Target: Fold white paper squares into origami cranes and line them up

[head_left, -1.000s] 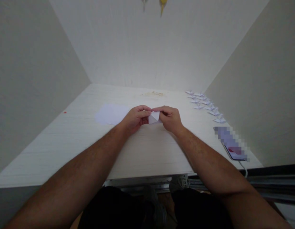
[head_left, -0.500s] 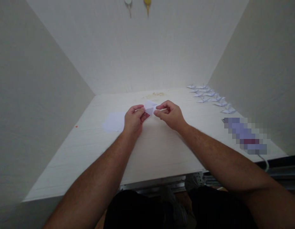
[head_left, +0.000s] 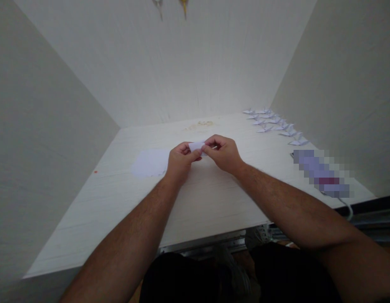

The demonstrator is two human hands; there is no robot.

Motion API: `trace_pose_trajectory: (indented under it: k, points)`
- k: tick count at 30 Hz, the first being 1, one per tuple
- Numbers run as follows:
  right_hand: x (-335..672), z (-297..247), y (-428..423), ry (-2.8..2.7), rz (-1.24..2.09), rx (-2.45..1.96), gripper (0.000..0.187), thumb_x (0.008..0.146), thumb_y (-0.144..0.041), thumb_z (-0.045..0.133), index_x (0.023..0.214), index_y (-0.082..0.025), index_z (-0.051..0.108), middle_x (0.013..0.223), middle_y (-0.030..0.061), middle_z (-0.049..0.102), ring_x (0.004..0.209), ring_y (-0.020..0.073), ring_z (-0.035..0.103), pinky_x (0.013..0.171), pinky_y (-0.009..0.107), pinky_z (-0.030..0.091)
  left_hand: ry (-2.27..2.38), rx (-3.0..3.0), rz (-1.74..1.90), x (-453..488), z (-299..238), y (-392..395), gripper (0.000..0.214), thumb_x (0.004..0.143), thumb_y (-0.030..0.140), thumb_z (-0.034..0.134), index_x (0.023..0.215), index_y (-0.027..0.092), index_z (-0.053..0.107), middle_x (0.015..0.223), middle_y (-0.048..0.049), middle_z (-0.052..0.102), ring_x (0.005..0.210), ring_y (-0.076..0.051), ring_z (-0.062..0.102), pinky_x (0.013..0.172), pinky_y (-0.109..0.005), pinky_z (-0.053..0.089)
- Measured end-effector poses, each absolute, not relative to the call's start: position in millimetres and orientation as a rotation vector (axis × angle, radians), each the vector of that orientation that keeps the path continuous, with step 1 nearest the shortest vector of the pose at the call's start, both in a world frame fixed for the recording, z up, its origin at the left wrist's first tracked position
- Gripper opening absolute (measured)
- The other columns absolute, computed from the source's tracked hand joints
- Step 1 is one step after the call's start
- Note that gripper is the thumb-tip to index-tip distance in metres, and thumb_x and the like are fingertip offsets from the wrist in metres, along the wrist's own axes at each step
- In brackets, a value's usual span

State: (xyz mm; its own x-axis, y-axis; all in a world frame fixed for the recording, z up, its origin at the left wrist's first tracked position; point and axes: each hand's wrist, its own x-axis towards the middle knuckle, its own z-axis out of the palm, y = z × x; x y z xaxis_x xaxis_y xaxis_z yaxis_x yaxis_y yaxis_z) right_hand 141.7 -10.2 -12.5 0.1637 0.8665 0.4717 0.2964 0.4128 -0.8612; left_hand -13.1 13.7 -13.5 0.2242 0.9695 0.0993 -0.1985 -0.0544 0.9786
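A small folded white paper (head_left: 196,146) is held up between my two hands, above the middle of the table. My left hand (head_left: 182,160) grips its left and lower side, thumb on the near face and fingers behind. At its right edge my right hand (head_left: 222,152) pinches the paper between thumb and forefinger. The fingers cover part of the folds. Just left of my left hand, white paper sheets (head_left: 149,163) lie flat on the table, partly hidden by the wrist.
Several folded paper cranes (head_left: 266,120) stand in rows at the table's back right. A blurred-out flat device (head_left: 319,172) with a cable (head_left: 348,208) lies at the right. Walls enclose the white table (head_left: 210,202) on three sides. An orange speck (head_left: 95,171) is at the left.
My right hand has moved left and closed on the paper's right edge. The left thumb has shifted across the paper, which now looks flatter. The view has tilted slightly.
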Motion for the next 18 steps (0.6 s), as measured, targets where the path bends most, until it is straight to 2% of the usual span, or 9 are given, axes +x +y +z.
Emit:
trace_pose_trajectory:
  k: [9,18]
  points:
    - [138.0,-7.7,-11.2,-1.288,0.596,-1.135,0.009,0.072,-0.026,0.070,0.071,-0.020,0.063,0.064,-0.0016,0.067,0.057,0.0113,0.058,0.056,0.026,0.047,0.838,1.182,1.182,-12.5,-14.6,13.9,0.031,0.058,0.023,0.088,0.080,0.016,0.068,0.075,-0.0009,0.072,0.069,-0.012,0.065,0.069,-0.027,0.056]
    - [138.1,-10.3,-9.6,-1.308,0.608,-1.139,0.009,0.072,-0.026,0.069,0.070,-0.020,0.063,0.064,-0.0021,0.067,0.059,0.0120,0.059,0.058,0.026,0.048,0.881,1.187,1.181,-12.5,-13.1,12.9,0.030,0.060,0.028,0.088,0.078,0.015,0.069,0.071,-0.0012,0.070,0.066,-0.013,0.065,0.070,-0.028,0.056]
